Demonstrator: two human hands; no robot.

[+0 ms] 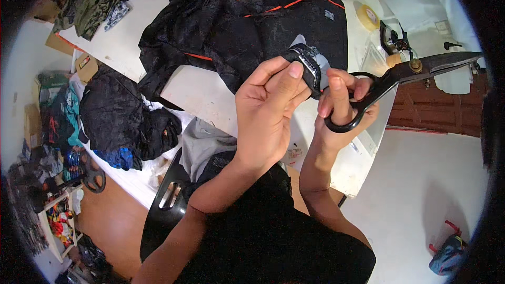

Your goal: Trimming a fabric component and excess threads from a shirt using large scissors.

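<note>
My left hand (268,110) pinches a folded edge of black fabric with a grey-white band (310,66), lifted off the white table (205,94). My right hand (344,102) has its fingers through the black handles of large tailor's scissors (415,68), whose blades point right and are closed. The right thumb also touches the fabric edge. The fabric belongs to a black garment with orange stripes (263,21) spread across the table beyond my hands.
A roll of tape (367,17) and small tools lie at the table's far right. Dark clothes are piled on the floor (121,115) to the left, and camouflage garments (94,0) at the far left corner. A black chair (163,210) stands below me. A bag (447,255) sits lower right.
</note>
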